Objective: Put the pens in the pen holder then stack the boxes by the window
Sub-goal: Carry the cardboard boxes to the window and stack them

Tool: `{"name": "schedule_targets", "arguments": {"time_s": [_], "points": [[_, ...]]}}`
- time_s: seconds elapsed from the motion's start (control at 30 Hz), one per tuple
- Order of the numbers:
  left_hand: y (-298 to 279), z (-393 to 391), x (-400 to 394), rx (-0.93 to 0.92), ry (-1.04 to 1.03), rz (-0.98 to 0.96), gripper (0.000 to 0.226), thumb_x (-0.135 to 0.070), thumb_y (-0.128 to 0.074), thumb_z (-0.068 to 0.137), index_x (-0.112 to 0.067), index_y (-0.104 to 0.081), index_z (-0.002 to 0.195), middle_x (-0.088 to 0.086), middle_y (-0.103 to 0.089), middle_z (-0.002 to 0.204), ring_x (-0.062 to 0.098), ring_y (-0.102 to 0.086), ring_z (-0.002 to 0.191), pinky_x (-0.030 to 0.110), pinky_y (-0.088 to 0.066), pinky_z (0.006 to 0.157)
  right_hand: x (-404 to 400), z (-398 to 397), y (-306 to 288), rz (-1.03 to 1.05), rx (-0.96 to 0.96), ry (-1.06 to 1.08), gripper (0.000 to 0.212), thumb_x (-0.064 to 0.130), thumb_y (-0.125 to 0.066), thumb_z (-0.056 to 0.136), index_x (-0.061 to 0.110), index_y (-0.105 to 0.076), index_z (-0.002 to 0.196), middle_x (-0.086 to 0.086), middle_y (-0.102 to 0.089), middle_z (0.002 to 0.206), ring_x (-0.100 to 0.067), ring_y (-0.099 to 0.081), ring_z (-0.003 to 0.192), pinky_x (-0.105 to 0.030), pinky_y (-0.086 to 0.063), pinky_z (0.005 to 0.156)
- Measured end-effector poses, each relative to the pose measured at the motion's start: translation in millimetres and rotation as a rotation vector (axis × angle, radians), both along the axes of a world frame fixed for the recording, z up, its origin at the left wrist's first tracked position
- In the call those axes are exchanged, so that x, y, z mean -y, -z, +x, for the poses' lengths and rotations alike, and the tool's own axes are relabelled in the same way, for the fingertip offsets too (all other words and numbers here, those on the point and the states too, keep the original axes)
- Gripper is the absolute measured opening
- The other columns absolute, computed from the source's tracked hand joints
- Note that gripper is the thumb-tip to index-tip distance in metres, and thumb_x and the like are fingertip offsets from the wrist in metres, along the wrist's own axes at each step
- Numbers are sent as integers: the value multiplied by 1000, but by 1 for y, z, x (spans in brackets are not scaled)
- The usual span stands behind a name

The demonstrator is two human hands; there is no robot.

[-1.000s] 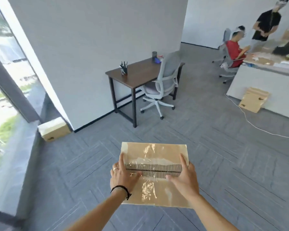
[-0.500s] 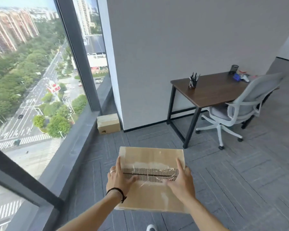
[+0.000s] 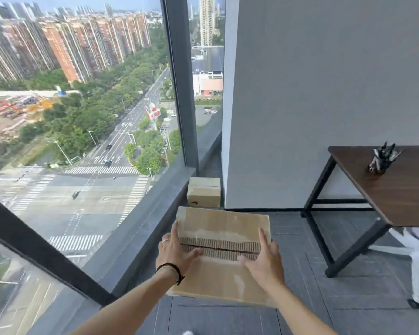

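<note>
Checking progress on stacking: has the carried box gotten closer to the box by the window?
Yes. The carried box, held by both hands, now sits just short of the box by the window, far nearer than before.

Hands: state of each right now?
Left hand: holding the cardboard box, left side.
Right hand: holding the same box, right side.

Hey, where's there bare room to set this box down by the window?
The top of the small box in the corner between window ledge and wall is bare. Open carpet lies between that corner and the desk leg. Both hands are occupied by the carried box.
</note>
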State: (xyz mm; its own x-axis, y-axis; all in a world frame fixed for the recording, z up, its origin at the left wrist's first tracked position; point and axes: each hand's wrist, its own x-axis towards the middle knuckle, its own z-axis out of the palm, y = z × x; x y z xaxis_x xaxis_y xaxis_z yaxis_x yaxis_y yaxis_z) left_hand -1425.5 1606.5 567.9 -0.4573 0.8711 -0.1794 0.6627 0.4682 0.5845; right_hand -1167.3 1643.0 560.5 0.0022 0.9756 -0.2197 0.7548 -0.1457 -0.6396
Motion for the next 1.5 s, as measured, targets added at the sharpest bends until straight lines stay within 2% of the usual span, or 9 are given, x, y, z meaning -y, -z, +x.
{"name": "schedule_targets", "arguments": {"time_s": [0.33, 0.57, 0.73, 0.9, 1.13, 1.23, 1.33, 1.43, 1.5], "points": [[26, -129, -191, 110, -70, -37, 108, -62, -74, 67, -46, -8, 151, 9, -44, 140, 31, -45, 126, 47, -45, 100, -212, -128, 12, -56, 60, -107, 109, 56, -76, 79, 42, -6, 160, -9, -31, 153, -32, -42, 136, -45, -49, 99], [30, -200, -321, 218, -114, -38, 106, -49, -77, 72, -38, -11, 154, 13, -45, 138, 33, -43, 128, 47, -39, 106, -349, -197, 22, -37, -11, -117, 82, 54, -56, 95, 39, -9, 161, -10, -27, 159, -30, -38, 143, -43, -45, 105], [55, -239, -422, 286, -204, -79, 91, -48, -65, 86, -25, -13, 157, 14, -44, 146, 34, -41, 134, 47, -36, 110, -448, -232, 45, -71, -28, -111, 77, 52, -52, 97, 39, -10, 161, -8, -32, 155, -29, -48, 134, -43, -50, 97], [77, -267, -529, 410, -311, -126, 67, -33, -60, 91, -18, -33, 151, 14, -49, 140, 30, -46, 130, 42, -38, 108, -556, -260, 82, -159, -36, -113, 71, 49, -46, 99, 45, -7, 159, -7, -36, 151, -30, -59, 118, -39, -50, 82], [116, -304, -658, 567, -463, -155, 72, -50, -50, 79, -18, -47, 144, 7, -56, 135, 30, -49, 130, 40, -38, 105, -684, -301, 145, -208, -51, -90, 60, 42, -35, 106, 43, -10, 160, -2, -31, 159, -28, -51, 131, -40, -47, 99], [150, -316, -711, 650, -503, -128, 63, -51, -52, 87, -11, -56, 134, 6, -61, 126, 29, -57, 116, 40, -44, 99, -731, -313, 180, -215, -64, -56, 58, 41, -35, 106, 45, -13, 159, -1, -32, 158, -26, -51, 131, -40, -46, 98], [201, -329, -765, 695, -553, -151, 44, -34, -48, 101, -9, -53, 137, 5, -55, 130, 29, -51, 125, 34, -38, 96, -776, -322, 229, -179, -70, -21, 58, 40, -36, 105, 47, -14, 158, -1, -37, 154, -25, -51, 130, -44, -46, 102], [262, -339, -806, 725, -565, -176, 46, -38, -48, 100, -9, -58, 134, 12, -58, 136, 32, -52, 126, 41, -41, 103, -812, -328, 285, -208, -46, 36, 58, 38, -36, 105, 44, -16, 159, -1, -38, 153, -25, -50, 131, -45, -44, 103], [303, -341, -828, 750, -564, -193, 46, -42, -46, 100, -9, -62, 129, 17, -62, 129, 34, -58, 117, 44, -45, 97, -831, -331, 327, -199, -43, 60, 57, 37, -36, 105, 43, -17, 159, -1, -38, 153, -24, -48, 132, -45, -43, 104]]}}
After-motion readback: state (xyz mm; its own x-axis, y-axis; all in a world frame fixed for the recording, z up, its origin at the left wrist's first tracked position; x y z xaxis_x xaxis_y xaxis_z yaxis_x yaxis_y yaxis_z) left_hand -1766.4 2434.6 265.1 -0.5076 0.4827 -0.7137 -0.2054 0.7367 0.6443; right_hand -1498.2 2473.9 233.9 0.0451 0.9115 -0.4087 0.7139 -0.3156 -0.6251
